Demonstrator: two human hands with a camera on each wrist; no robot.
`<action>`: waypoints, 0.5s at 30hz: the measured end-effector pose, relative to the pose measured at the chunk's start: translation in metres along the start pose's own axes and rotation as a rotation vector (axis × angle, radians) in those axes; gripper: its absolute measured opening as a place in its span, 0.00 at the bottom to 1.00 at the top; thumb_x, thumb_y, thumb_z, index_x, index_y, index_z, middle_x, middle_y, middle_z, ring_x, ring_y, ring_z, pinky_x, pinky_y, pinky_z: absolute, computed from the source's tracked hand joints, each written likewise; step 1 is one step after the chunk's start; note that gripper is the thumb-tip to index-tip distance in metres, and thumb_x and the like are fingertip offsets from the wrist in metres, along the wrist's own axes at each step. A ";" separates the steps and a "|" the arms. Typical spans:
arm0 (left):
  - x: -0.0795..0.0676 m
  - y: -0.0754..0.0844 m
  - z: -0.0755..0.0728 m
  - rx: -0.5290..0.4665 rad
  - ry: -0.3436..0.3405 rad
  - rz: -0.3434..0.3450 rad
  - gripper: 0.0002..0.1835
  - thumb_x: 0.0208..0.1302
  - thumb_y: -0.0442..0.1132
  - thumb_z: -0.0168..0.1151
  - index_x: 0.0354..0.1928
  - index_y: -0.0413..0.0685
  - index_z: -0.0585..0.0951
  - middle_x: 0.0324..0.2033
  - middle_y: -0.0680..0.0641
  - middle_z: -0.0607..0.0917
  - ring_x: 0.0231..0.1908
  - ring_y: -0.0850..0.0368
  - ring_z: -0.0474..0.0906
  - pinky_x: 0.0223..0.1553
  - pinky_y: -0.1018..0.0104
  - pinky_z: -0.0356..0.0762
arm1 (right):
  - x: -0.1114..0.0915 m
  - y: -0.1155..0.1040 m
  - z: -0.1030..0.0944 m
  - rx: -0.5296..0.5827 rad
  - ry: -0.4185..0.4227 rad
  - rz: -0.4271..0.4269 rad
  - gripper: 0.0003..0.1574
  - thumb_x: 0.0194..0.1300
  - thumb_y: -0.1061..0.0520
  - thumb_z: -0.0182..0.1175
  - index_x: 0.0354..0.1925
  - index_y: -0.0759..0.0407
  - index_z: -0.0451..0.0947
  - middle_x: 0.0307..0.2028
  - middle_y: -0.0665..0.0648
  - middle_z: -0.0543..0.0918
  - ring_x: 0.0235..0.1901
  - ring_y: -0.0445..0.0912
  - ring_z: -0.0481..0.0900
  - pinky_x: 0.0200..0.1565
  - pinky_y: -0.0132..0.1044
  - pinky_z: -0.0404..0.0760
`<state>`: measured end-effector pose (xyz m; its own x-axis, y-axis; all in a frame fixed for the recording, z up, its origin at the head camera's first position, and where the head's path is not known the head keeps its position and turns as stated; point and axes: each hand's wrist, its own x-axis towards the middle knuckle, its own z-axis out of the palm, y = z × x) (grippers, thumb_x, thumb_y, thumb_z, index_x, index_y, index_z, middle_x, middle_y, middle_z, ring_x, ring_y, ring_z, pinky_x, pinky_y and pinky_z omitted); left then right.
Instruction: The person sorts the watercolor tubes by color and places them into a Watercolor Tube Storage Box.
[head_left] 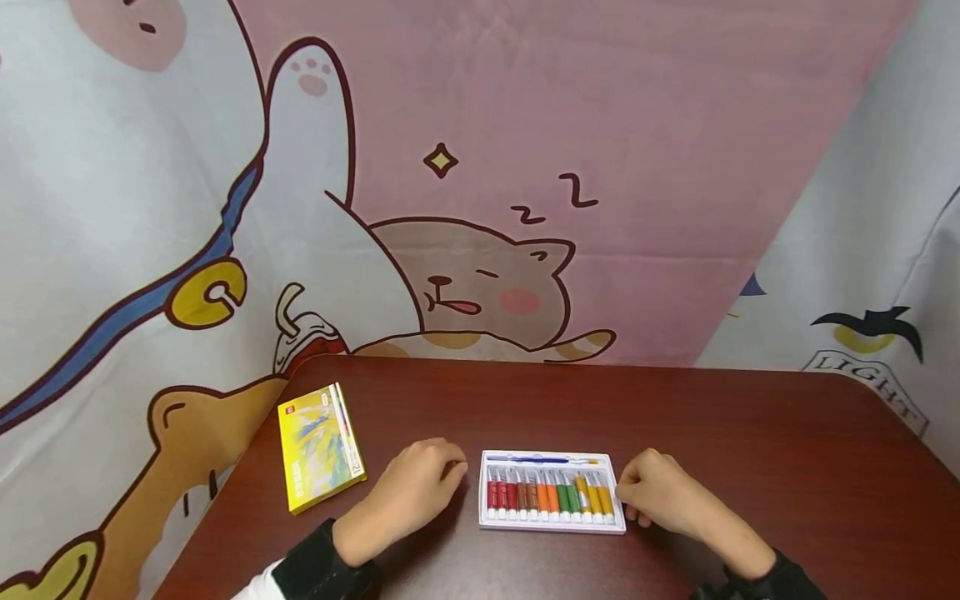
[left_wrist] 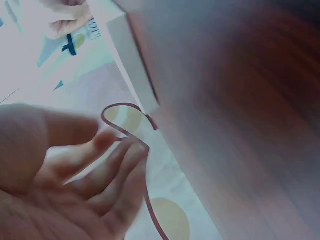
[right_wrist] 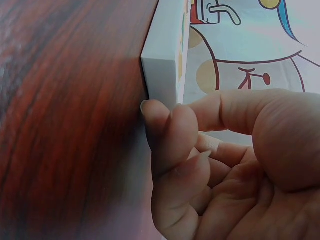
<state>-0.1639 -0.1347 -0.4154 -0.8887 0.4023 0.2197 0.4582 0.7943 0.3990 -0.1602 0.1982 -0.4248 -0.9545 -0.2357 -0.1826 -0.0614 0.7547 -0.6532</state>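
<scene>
A white plastic tray (head_left: 551, 527) lies flat on the table, holding a row of paint tubes (head_left: 543, 497) in red, brown, orange, green and yellow. A blue-handled paintbrush (head_left: 527, 459) lies in its upper slot. At the tray's right end, my right hand (head_left: 663, 493) has thumb and fingertips together on the edge; the right wrist view shows curled fingers (right_wrist: 172, 125) against the white end wall (right_wrist: 161, 77). My left hand (head_left: 416, 487) is beside the tray's left end, apart from it. Its fingers (left_wrist: 120, 185) are loosely bent with nothing between them.
A yellow paint box (head_left: 321, 450) with a printed picture lies at the table's left side, beyond my left forearm. The dark red-brown table (head_left: 750, 433) ends at a cloth backdrop (head_left: 652, 167) printed with cartoon animals.
</scene>
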 end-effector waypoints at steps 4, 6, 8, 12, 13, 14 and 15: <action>-0.005 -0.012 -0.011 0.100 0.189 0.012 0.15 0.59 0.45 0.63 0.45 0.44 0.82 0.41 0.47 0.81 0.44 0.55 0.74 0.45 0.53 0.75 | -0.002 -0.001 -0.002 -0.001 0.008 0.010 0.10 0.50 0.66 0.56 0.17 0.55 0.77 0.11 0.51 0.76 0.11 0.43 0.73 0.18 0.36 0.74; -0.008 -0.021 -0.017 0.168 0.222 -0.035 0.23 0.59 0.49 0.62 0.51 0.40 0.79 0.49 0.40 0.79 0.49 0.48 0.71 0.49 0.48 0.72 | -0.002 -0.001 -0.002 -0.002 0.011 0.015 0.10 0.50 0.66 0.56 0.17 0.55 0.77 0.11 0.51 0.76 0.11 0.43 0.73 0.18 0.36 0.74; -0.011 -0.030 -0.022 0.233 0.223 -0.112 0.32 0.59 0.54 0.62 0.56 0.35 0.74 0.54 0.32 0.73 0.52 0.39 0.68 0.50 0.41 0.69 | -0.001 -0.001 -0.001 -0.005 0.012 0.019 0.10 0.50 0.66 0.57 0.17 0.55 0.77 0.11 0.51 0.76 0.11 0.43 0.73 0.18 0.36 0.74; -0.019 -0.048 -0.031 0.368 0.177 -0.294 0.41 0.57 0.60 0.60 0.55 0.26 0.68 0.50 0.22 0.69 0.48 0.27 0.66 0.43 0.34 0.68 | -0.001 0.000 0.000 -0.008 0.013 0.010 0.11 0.50 0.65 0.57 0.16 0.55 0.77 0.11 0.50 0.76 0.10 0.43 0.73 0.18 0.37 0.74; -0.021 -0.052 -0.033 0.393 0.154 -0.337 0.42 0.57 0.60 0.60 0.55 0.25 0.67 0.47 0.20 0.69 0.46 0.26 0.66 0.41 0.33 0.68 | -0.001 -0.001 0.000 -0.007 0.012 0.009 0.11 0.51 0.65 0.57 0.16 0.55 0.77 0.11 0.50 0.76 0.11 0.43 0.73 0.18 0.37 0.74; -0.023 -0.057 -0.035 0.418 0.130 -0.372 0.43 0.57 0.61 0.59 0.53 0.23 0.67 0.45 0.19 0.68 0.45 0.25 0.66 0.39 0.32 0.68 | -0.001 0.000 0.000 -0.005 0.009 0.006 0.11 0.51 0.65 0.57 0.16 0.55 0.77 0.11 0.50 0.76 0.11 0.43 0.73 0.18 0.37 0.74; -0.025 -0.061 -0.037 0.441 0.114 -0.398 0.43 0.57 0.62 0.59 0.52 0.22 0.67 0.43 0.19 0.69 0.42 0.24 0.67 0.36 0.32 0.69 | -0.001 0.000 0.000 -0.005 0.007 0.003 0.11 0.51 0.65 0.57 0.16 0.55 0.77 0.11 0.50 0.76 0.11 0.43 0.73 0.18 0.37 0.74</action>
<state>-0.1692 -0.2097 -0.4126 -0.9725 0.0031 0.2330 0.0198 0.9974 0.0692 -0.1590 0.1982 -0.4244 -0.9567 -0.2292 -0.1794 -0.0600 0.7585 -0.6489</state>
